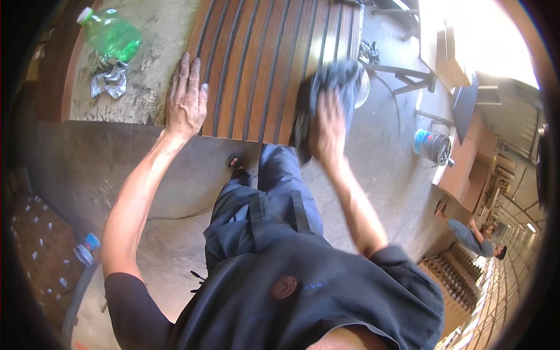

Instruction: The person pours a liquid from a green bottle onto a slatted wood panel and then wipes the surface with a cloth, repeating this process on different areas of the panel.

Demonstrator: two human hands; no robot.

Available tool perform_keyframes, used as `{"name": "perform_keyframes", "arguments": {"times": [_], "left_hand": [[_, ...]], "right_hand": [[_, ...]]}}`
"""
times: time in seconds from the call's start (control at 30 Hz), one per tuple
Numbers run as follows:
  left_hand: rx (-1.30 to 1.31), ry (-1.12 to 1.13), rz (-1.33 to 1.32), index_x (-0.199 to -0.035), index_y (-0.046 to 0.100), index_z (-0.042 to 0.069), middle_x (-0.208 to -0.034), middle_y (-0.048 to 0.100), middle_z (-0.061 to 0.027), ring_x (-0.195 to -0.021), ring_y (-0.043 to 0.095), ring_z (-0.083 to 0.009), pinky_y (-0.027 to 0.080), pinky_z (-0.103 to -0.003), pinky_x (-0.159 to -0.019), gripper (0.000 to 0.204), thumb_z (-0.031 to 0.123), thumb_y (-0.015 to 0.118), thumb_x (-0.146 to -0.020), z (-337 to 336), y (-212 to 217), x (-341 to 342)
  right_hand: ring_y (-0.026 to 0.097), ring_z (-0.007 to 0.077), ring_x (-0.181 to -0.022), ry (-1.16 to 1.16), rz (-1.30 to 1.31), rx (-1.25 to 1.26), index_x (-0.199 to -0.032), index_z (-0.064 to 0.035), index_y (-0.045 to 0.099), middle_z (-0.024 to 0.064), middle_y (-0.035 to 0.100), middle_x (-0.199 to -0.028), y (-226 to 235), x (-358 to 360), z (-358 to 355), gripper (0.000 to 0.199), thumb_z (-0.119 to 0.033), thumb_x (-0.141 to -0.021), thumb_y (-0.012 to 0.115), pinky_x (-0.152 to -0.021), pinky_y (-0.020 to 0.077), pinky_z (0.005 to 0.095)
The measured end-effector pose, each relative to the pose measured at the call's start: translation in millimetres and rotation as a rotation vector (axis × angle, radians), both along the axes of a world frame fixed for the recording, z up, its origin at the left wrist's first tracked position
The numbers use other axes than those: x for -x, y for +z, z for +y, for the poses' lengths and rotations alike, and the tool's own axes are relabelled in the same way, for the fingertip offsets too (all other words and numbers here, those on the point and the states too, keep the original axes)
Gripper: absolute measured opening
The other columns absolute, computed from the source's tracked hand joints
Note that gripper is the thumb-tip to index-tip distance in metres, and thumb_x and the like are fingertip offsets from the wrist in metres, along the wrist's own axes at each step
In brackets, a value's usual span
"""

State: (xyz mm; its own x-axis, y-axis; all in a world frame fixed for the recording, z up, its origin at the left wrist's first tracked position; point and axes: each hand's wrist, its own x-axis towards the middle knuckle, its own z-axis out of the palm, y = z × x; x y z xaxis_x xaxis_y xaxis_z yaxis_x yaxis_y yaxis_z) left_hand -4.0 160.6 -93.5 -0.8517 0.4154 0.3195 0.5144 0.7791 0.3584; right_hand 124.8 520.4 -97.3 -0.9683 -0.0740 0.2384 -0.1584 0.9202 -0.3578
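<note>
Apparently, wiping is the step in hand: the right hand (329,125) is bearing on a dark cloth (344,79) at the right side of a grooved brown panel (251,70), which is lying on a worn table (154,76). Blur is hiding whether its fingers are pinching the cloth. The left hand (185,108) is lying flat along the left edge, fingers extended, probably needing to steady the next stroke. The cloth is covering the near right corner; a green bottle (116,38) and crumpled scrap (109,80) are sitting leftward, apart from the panel.
</note>
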Motion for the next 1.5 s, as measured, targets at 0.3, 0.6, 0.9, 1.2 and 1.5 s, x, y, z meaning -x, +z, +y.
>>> {"name": "perform_keyframes", "arguments": {"times": [0.3, 0.6, 0.9, 1.2, 1.5], "left_hand": [[-0.015, 0.012, -0.027, -0.165, 0.037, -0.005, -0.174, 0.028, -0.0308, -0.157, 0.036, -0.0508, 0.035, -0.053, -0.129, 0.06, 0.015, 0.051, -0.111, 19, -2, -1], [-0.039, 0.07, 0.001, -0.163, 0.04, -0.005, -0.176, 0.025, -0.0281, -0.157, 0.036, -0.05, 0.036, -0.053, -0.129, 0.061, 0.014, 0.056, -0.108, 12, -8, -1], [-0.121, 0.103, -0.028, -0.166, 0.036, -0.001, -0.177, 0.026, -0.0247, -0.155, 0.038, -0.0495, 0.04, -0.053, -0.127, 0.066, 0.01, 0.06, -0.105, 19, -8, -12], [-0.286, 0.123, 0.005, -0.152, 0.051, -0.002, -0.154, 0.056, -0.0254, -0.14, 0.058, -0.0443, 0.049, -0.047, -0.119, 0.047, 0.003, 0.055, -0.105, 10, -11, 6], [-0.514, 0.244, -0.187, -0.156, 0.046, 0.0, -0.14, 0.066, -0.0311, -0.124, 0.067, -0.0499, 0.055, -0.051, -0.107, 0.051, 0.001, 0.051, -0.105, 3, -13, -9]], "right_hand": [[0.037, 0.0506, -0.157, 0.057, 0.127, -0.088, -0.158, 0.0092, 0.044, 0.0345, 0.043, -0.165, 5, 129, -40, 0.061, -0.02, -0.106, 0.056, -0.127, 0.0343, 0.0559], [0.033, 0.0508, -0.16, 0.134, -0.038, -0.107, -0.159, 0.0112, 0.042, 0.0357, 0.038, -0.168, 5, 44, -94, 0.066, -0.019, -0.102, 0.056, -0.129, 0.0313, 0.0581], [0.031, 0.0514, -0.16, 0.136, 0.025, -0.113, -0.161, 0.0079, 0.042, 0.0354, 0.035, -0.17, -14, 167, -74, 0.064, -0.023, -0.106, 0.052, -0.129, 0.0294, 0.0601], [0.044, 0.051, -0.152, 0.235, 0.251, -0.155, -0.153, 0.0095, 0.051, 0.035, 0.049, -0.159, -52, 247, -65, 0.06, -0.02, -0.101, 0.056, -0.127, 0.0351, 0.0561], [0.039, 0.052, -0.156, 0.442, -0.009, -0.072, -0.156, 0.0096, 0.048, 0.0358, 0.044, -0.163, 9, 97, -147, 0.066, -0.014, -0.097, 0.063, -0.126, 0.0344, 0.0582]]}}
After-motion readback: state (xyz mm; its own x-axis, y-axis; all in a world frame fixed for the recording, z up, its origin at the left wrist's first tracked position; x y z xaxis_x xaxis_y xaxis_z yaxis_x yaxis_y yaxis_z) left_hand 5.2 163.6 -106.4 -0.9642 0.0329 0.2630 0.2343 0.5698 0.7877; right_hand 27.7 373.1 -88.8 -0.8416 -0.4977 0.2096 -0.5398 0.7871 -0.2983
